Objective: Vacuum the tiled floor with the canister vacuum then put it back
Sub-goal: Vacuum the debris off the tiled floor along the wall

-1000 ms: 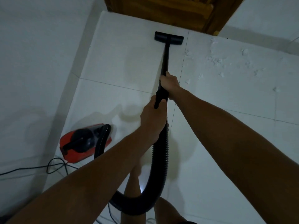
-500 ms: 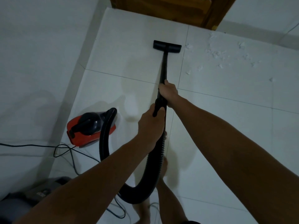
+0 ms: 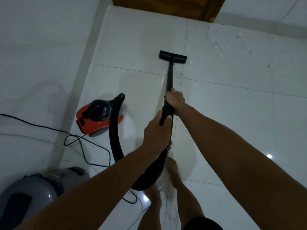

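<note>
White glossy tiles make up the floor (image 3: 232, 113) we stand on, bare feet near the bottom of the view. We hold the black wand (image 3: 170, 77) with both hands: our right hand (image 3: 175, 98) is higher up the tube, its fingers wrapped around it, and our left hand (image 3: 157, 131) sits just behind, fingers clenched around the handle end where the ribbed hose (image 3: 116, 135) joins. The flat black floor head (image 3: 173, 56) rests on the tiles ahead of us, close to a tile seam, with one white scrap touching or just beside its right end. More white scraps (image 3: 216, 44) lie scattered to the right of the head, toward the wall. The hose loops down under our arms and back up to the red and black vacuum (image 3: 98, 117), which sits on the floor to our left, near the base of the white wall (image 3: 41, 47). A thin black cord (image 3: 79, 143) trails from its rear in loose curls across the tiles. A grey rounded appliance (image 3: 33, 193) stands at the lower left; we cannot tell what it is. A wooden door (image 3: 166, 7) closes off the far edge.
</note>
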